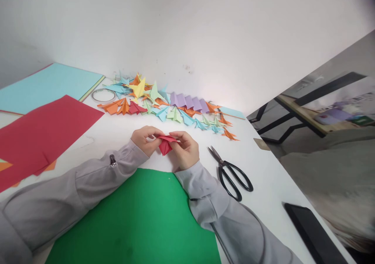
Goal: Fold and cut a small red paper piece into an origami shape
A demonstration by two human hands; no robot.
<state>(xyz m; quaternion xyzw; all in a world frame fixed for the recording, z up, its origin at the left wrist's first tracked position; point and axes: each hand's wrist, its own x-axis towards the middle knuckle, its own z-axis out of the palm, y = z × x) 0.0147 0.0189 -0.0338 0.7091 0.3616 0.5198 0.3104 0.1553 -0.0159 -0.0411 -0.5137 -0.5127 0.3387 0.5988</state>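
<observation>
A small piece of folded red paper (165, 147) is held between my two hands, a little beyond the far edge of a green sheet (140, 213). My left hand (147, 139) pinches its left side between thumb and fingers. On the right side, my right hand (185, 148) grips it the same way. Creases run down the paper's pointed lower part, and its upper edge spreads flat between the fingertips. Parts of both side edges are hidden by the fingers.
Black-handled scissors (231, 174) lie right of my right hand, with a dark phone-like slab (313, 232) nearer the table's right edge. Several folded paper shapes (175, 115) line the wall. Left are a red sheet (52, 131), a blue sheet (49, 86) and a tape roll (103, 95).
</observation>
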